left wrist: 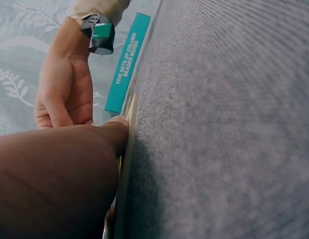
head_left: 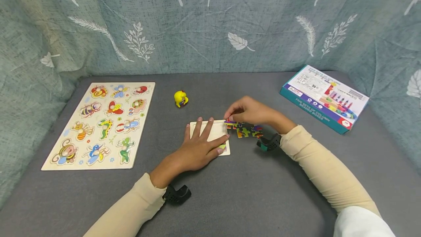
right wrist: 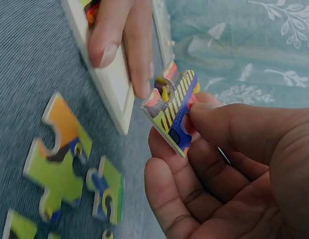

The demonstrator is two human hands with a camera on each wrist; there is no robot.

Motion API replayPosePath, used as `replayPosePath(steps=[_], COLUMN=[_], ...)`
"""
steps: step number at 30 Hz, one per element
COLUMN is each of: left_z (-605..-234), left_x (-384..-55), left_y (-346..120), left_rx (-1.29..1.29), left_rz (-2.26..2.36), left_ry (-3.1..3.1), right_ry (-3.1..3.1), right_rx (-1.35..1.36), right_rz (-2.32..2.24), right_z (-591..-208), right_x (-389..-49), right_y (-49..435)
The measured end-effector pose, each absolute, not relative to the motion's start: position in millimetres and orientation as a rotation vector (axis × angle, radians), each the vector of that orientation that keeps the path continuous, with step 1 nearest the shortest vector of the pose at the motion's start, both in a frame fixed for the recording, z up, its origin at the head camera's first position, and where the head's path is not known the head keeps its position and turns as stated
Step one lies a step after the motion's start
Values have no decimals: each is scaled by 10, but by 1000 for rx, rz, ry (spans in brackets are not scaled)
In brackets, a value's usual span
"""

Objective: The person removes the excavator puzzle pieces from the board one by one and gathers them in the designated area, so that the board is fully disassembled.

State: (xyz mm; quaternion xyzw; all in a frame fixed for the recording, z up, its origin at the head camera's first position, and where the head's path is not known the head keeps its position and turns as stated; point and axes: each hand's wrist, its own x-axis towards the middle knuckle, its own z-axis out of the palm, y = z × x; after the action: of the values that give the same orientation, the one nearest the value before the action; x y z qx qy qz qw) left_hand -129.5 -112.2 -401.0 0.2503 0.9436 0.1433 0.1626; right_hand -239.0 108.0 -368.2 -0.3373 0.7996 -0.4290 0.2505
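My left hand [head_left: 198,153] lies on a small pale wooden puzzle tray [head_left: 217,130] with its fingers spread and straight. Beneath its thumb, a bit of coloured puzzle shows in the tray's near right corner. Between thumb and fingers, my right hand [head_left: 252,113] pinches a jigsaw piece [right wrist: 177,102] with yellow-black stripes and a blue band. That piece is held up just off the tray's right edge in the right wrist view. Several loose jigsaw pieces [head_left: 243,131], green, orange and blue, lie on the table under the right hand.
A large insect puzzle board [head_left: 108,129] lies at the left. A small yellow toy [head_left: 181,98] stands behind the tray. At the back right is a teal and white beaded-boxes carton [head_left: 325,98]. A leaf-patterned curtain [head_left: 197,28] hangs behind the grey table.
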Motion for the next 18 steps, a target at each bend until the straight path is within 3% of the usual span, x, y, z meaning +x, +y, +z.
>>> replayPosePath(steps=[18], left_z=[-3996], left_x=[-1283], left_y=[-1123], left_rx=[712], left_rz=[437], left_ry=[2696], right_ry=[2239], right_rx=[-845], right_rz=[-1165], right_z=[-3627], right_x=[-2391], right_y=[1419])
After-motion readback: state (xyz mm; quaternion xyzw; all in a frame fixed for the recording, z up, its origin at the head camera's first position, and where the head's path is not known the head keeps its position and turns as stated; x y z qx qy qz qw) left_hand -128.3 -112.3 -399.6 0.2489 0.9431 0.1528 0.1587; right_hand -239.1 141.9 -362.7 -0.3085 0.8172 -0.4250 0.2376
